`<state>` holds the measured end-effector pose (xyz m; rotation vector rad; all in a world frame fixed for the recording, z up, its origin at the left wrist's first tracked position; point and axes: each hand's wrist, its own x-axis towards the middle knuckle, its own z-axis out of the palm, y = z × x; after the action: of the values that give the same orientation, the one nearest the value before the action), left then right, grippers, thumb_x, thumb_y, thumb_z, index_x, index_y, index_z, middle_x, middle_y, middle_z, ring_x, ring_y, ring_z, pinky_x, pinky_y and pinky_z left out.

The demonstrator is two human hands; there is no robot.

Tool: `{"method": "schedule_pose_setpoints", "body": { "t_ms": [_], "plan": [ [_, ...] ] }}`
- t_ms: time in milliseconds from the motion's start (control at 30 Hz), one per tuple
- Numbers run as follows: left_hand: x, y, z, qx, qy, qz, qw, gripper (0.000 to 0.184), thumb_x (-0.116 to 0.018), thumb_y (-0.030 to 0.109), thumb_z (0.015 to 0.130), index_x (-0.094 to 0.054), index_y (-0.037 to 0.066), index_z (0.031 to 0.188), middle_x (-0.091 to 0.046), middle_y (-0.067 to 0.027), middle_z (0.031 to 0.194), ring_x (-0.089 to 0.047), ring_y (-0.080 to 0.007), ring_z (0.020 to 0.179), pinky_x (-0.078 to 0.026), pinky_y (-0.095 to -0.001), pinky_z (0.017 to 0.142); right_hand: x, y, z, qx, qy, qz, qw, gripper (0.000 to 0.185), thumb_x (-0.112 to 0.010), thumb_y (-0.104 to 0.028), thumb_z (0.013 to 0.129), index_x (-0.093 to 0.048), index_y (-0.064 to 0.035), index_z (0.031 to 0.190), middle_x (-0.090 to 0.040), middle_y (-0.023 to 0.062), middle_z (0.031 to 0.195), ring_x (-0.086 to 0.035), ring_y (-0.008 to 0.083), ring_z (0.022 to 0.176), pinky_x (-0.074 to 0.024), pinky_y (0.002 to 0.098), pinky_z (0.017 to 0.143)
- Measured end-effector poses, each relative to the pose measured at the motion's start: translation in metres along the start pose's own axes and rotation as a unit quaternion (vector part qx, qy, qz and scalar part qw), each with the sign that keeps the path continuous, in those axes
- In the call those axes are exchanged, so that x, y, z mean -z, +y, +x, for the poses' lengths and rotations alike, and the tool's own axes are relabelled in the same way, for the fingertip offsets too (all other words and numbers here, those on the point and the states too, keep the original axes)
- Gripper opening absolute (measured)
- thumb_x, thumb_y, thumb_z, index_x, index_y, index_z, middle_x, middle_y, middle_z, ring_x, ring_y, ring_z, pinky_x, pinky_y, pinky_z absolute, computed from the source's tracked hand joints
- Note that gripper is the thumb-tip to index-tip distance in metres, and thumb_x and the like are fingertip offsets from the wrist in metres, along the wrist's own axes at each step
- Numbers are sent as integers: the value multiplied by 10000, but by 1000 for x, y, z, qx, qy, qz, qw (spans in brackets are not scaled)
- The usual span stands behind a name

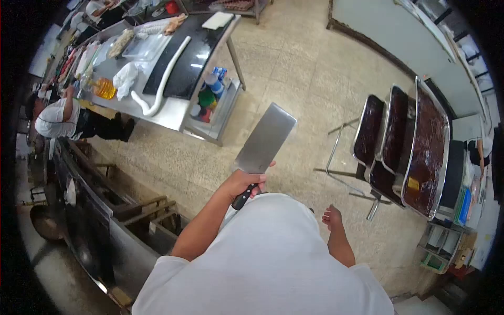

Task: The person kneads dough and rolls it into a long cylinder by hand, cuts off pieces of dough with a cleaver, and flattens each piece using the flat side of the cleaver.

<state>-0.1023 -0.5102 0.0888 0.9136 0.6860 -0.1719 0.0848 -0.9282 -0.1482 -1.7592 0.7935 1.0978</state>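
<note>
A cleaver (268, 137) with a broad steel blade and a black riveted handle is in my left hand (241, 184). My fingers are closed round it where the handle meets the blade, and the blade points up and away from me over the floor. My right hand (331, 217) hangs low at my side, holding nothing that I can see, its fingers loosely curled and a little apart. Ahead on the left, a long white rope of dough (167, 79) lies bent at one end across a steel table (178, 113) and its black board (181, 63).
On the table are a white cloth (125, 80), a bottle of yellow oil (105, 89) and a clear tub (142, 48). A person (58, 118) stands at left by a dark stove counter (94, 194). Dark-filled trays (426, 152) stand on a rack to the right.
</note>
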Motion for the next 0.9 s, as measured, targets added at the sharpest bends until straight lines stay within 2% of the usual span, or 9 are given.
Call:
{"method": "schedule_pose_setpoints", "body": {
  "t_ms": [100, 267, 300, 400, 467, 500, 567, 667, 900],
  "plan": [
    [38, 36, 5, -23, -13, 9, 1000, 620, -648, 105, 897, -483, 80, 1495, -578, -19, 727, -512, -94, 507, -431, -258, 443, -59, -64, -15, 41, 8, -57, 997, 382, -573, -447, 996, -574, -76, 1090, -564, 64, 886, -582, 200, 663, -491, 375, 575],
    [114, 78, 4, -75, -6, 0, 997, 656, -641, 99, 877, -460, 64, 1507, -580, -28, 765, -511, -94, 518, -452, -262, 456, -173, -177, -25, 274, -42, -206, 939, 300, -598, -336, 996, -605, -39, 1036, -586, 75, 830, -596, 198, 675, -495, 343, 597],
    [126, 86, 0, -91, 10, 10, 996, 663, -639, 99, 874, -453, 59, 1509, -582, -32, 781, -511, -95, 521, -458, -264, 459, -195, -194, -37, 274, -45, -216, 936, 300, -598, -336, 996, -605, -39, 1036, -586, 75, 830, -596, 198, 675, -495, 343, 597],
    [152, 102, -11, -124, 53, -37, 990, 672, -638, 100, 868, -445, 53, 1511, -591, -38, 811, -516, -96, 527, -468, -266, 458, -286, -262, -91, 381, -50, -306, 871, 275, -609, -289, 984, -636, -16, 1004, -614, 98, 837, -613, 226, 695, -511, 364, 657],
    [170, 102, -13, -152, 76, -76, 982, 698, -649, 96, 850, -432, 36, 1511, -597, -44, 821, -519, -101, 524, -473, -267, 462, -335, -294, -106, 522, -42, -391, 757, 283, -624, -306, 972, -665, -29, 1018, -642, 95, 871, -637, 216, 759, -514, 364, 710],
    [178, 101, -13, -156, 86, -87, 980, 698, -649, 96, 850, -432, 36, 1511, -597, -44, 821, -519, -101, 524, -473, -267, 462, -360, -309, -118, 523, -51, -401, 750, 283, -624, -306, 972, -665, -29, 1018, -642, 95, 871, -637, 216, 759, -514, 364, 710],
    [192, 104, -11, -180, 126, -118, 968, 719, -654, 91, 835, -420, 24, 1512, -597, -50, 817, -518, -109, 517, -462, -269, 456, -414, -342, -145, 615, -83, -421, 661, 247, -645, -255, 960, -673, -14, 1009, -651, 143, 939, -641, 269, 863, -512, 396, 791],
    [208, 108, -12, -187, 158, -153, 957, 696, -627, 84, 867, -405, 16, 1523, -592, -43, 813, -514, -123, 547, -443, -277, 478, -493, -386, -157, 672, -142, -397, 609, 187, -678, -196, 918, -689, -17, 969, -648, 174, 956, -632, 335, 923, -507, 415, 828],
    [239, 147, 9, -209, 242, -208, 925, 736, -648, 62, 801, -405, -7, 1493, -580, -75, 768, -504, -128, 506, -424, -282, 436, -712, -500, -181, 749, -297, -363, 469, 192, -687, -187, 906, -701, -12, 983, -649, 181, 984, -632, 353, 950, -505, 429, 857]
  ]
}}
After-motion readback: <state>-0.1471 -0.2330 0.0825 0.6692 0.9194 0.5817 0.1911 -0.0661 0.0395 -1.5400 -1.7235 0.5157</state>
